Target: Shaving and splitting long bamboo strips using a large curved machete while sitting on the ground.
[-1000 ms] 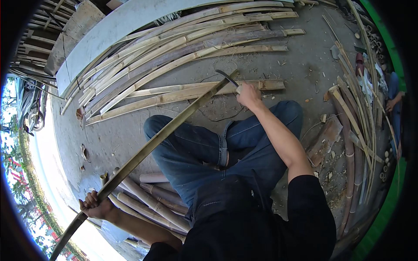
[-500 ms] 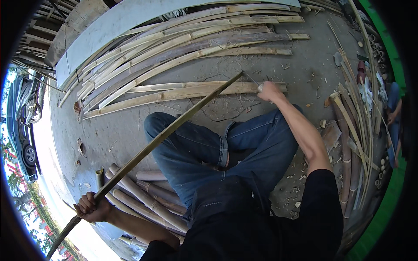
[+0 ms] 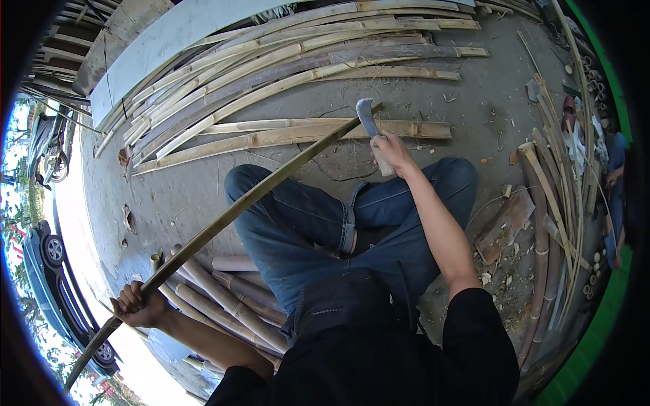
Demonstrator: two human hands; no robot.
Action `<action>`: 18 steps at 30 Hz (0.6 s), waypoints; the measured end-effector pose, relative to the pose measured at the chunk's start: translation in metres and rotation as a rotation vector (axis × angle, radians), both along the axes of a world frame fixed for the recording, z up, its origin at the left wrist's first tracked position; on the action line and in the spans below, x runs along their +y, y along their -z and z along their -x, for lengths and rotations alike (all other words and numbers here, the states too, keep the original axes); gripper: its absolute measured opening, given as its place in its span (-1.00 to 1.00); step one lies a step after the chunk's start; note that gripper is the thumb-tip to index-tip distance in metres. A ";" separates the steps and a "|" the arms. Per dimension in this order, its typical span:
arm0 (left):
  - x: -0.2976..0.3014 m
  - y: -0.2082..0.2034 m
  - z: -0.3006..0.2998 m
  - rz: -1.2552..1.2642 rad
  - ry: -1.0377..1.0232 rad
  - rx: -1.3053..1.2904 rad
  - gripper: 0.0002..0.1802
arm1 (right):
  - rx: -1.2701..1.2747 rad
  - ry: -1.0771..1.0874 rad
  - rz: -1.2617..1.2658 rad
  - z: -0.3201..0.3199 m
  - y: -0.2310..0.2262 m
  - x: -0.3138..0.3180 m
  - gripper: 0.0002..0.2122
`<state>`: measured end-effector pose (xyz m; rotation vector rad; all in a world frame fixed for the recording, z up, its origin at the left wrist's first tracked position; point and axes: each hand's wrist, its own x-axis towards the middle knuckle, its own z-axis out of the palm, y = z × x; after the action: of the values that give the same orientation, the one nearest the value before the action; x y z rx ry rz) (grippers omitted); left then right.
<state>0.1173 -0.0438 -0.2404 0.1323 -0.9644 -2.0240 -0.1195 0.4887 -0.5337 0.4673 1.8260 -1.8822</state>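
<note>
Greenish, a bamboo strip (image 3: 250,202) is slanted over the left leg (image 3: 298,213), clasped toward its lower end by the left hand (image 3: 142,308); at its far end, a curved knife (image 3: 367,120) is grasped by the right hand (image 3: 395,154).

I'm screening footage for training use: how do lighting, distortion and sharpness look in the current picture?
Head view: sunlit ground at left burns out to white; bamboo strips ahead look bowed, probably largely from the fisheye, and the rim falls to black; the curved knife in the right hand reads fairly crisp, while the black shirt shows little detail.
</note>
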 end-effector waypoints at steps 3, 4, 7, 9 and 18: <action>0.004 0.000 -0.004 0.007 -0.008 0.030 -0.48 | 0.012 -0.088 -0.361 -0.001 -0.010 -0.019 -0.75; 0.005 -0.001 -0.006 0.009 0.001 0.039 -0.49 | 0.046 -0.119 -0.307 -0.007 -0.014 -0.030 -0.75; 0.009 -0.002 -0.007 0.006 0.023 0.050 -0.49 | 0.014 -0.197 -0.160 -0.018 -0.029 -0.040 -0.73; 0.009 -0.004 -0.008 0.025 0.096 0.078 -0.49 | 0.031 -0.217 -0.321 0.004 -0.013 -0.019 -0.69; 0.010 -0.003 -0.004 0.011 0.078 0.099 -0.48 | 0.029 -0.191 -0.493 0.019 -0.009 -0.024 -0.53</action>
<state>0.1214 -0.0336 -0.2379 -0.0123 -0.9309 -2.0755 -0.1383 0.4650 -0.5245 0.4086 2.2674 -1.3134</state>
